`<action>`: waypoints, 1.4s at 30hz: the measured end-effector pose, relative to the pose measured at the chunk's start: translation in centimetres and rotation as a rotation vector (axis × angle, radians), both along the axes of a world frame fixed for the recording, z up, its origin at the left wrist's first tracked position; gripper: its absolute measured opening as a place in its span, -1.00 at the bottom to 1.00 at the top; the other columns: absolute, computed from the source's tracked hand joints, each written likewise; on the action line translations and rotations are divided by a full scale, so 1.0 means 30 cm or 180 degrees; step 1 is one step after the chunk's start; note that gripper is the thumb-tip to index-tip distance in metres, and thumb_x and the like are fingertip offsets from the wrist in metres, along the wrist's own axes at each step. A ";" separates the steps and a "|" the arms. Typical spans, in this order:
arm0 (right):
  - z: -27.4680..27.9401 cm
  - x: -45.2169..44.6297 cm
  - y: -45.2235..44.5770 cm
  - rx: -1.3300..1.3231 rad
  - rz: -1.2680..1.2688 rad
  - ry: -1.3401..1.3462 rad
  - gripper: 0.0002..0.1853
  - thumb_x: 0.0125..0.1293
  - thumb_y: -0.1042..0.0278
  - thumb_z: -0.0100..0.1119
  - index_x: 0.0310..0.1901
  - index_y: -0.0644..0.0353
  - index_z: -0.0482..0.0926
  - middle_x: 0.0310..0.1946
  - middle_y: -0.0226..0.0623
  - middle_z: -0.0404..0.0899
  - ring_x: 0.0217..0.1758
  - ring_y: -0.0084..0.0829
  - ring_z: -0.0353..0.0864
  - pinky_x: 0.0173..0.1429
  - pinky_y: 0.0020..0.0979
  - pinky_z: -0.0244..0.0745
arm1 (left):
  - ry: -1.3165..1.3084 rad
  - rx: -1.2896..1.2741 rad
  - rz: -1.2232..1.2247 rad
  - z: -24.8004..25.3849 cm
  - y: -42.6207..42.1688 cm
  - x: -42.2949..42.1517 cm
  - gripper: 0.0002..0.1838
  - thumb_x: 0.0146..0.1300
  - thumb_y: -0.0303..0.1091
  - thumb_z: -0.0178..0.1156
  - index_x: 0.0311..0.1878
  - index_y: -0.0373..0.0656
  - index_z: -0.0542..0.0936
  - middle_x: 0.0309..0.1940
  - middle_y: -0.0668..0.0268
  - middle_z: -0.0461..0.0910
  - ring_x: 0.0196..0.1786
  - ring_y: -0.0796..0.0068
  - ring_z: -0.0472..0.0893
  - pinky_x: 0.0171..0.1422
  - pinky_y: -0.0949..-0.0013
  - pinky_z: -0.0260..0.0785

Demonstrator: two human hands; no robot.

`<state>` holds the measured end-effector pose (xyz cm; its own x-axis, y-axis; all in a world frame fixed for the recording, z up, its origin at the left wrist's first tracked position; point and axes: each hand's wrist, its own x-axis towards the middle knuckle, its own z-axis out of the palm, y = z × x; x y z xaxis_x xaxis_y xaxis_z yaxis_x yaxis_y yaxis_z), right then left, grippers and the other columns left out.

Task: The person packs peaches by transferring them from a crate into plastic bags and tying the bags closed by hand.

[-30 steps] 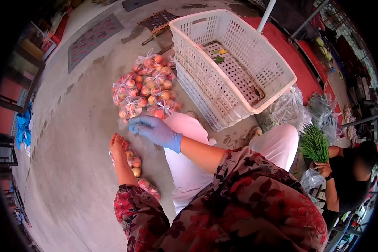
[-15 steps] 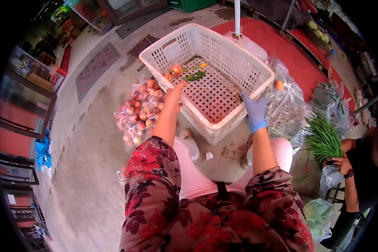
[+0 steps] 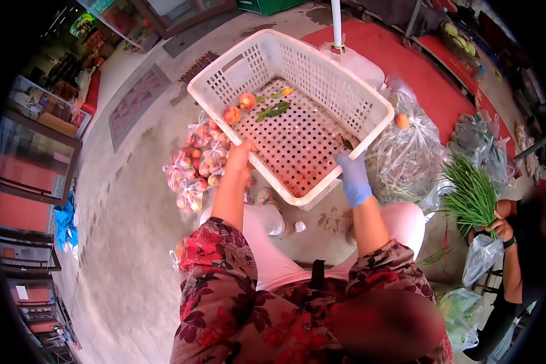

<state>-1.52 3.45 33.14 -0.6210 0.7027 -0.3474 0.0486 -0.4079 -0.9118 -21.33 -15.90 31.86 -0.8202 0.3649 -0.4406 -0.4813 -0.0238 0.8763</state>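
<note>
A white plastic crate (image 3: pixel 321 64) with pierced walls and floor is in front of my legs. My left hand (image 3: pixel 241 158) is closed around its left near rim. My right hand (image 3: pixel 353 177), in a blue glove, grips the right near rim with fingers over the edge. Two peaches (image 3: pixel 247 101) lie against the crate's left side. Green leaves (image 3: pixel 273 110) and a small yellow scrap (image 3: pixel 287 91) are on its pierced floor.
Tied clear bags of peaches (image 3: pixel 191 170) lie on the concrete to the left. At right are a large clear plastic bag (image 3: pixel 406 161) with a single peach-coloured fruit (image 3: pixel 402 121) on it, a white pole (image 3: pixel 337 24), and a co-worker holding green chives (image 3: pixel 470 191).
The crate has shifted left and toward me, tilting slightly, with both hands moving along on its rim. Both peaches appear further left. The co-worker's hand has moved up onto the chives.
</note>
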 end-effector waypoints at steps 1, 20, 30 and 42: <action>0.000 0.025 -0.022 0.0118 0.0007 0.0120 -0.49 0.01 0.42 0.09 0.04 0.34 0.25 -0.29 -0.25 0.39 -0.30 -0.41 0.44 -0.20 -0.36 0.43 | 0.0289 0.0180 0.0190 0.046 -0.009 0.068 -0.50 -0.13 -0.54 -0.02 0.00 -0.37 0.29 -0.21 0.12 0.38 -0.13 0.12 0.45 -0.01 0.02 0.39; 0.081 0.568 -0.295 0.0477 0.0215 -0.0554 -0.53 0.12 0.18 0.16 -0.06 0.36 0.32 -0.31 -0.21 0.47 -0.36 -0.47 0.49 -0.40 -0.46 0.41 | 0.0252 0.0477 -0.0066 0.083 -0.226 0.504 -0.47 -0.10 -0.57 0.02 0.06 -0.32 0.27 -0.28 0.26 0.44 -0.27 0.48 0.45 -0.23 0.43 0.36; 0.572 0.247 -0.180 0.4294 0.2312 -0.1681 -0.61 0.15 0.03 0.14 -0.25 0.26 0.59 -0.51 -0.15 0.57 -0.46 -0.25 0.58 -0.26 -0.35 0.46 | 0.0337 0.0579 -0.0253 0.065 -0.224 0.501 -0.36 -0.05 -0.58 0.00 0.20 -0.32 0.12 -0.06 0.18 0.40 -0.06 0.42 0.44 0.00 0.40 0.33; -0.336 -0.460 -0.150 0.4213 0.2881 -0.2923 -0.13 -0.16 0.09 0.35 0.23 0.13 0.19 -0.01 0.04 0.38 -0.05 -0.13 0.52 -0.05 -0.27 0.47 | 0.0730 0.0351 -0.0263 0.006 -0.240 0.504 -0.37 -0.09 -0.58 0.03 0.16 -0.33 0.14 -0.19 0.25 0.39 -0.29 0.54 0.42 -0.27 0.49 0.31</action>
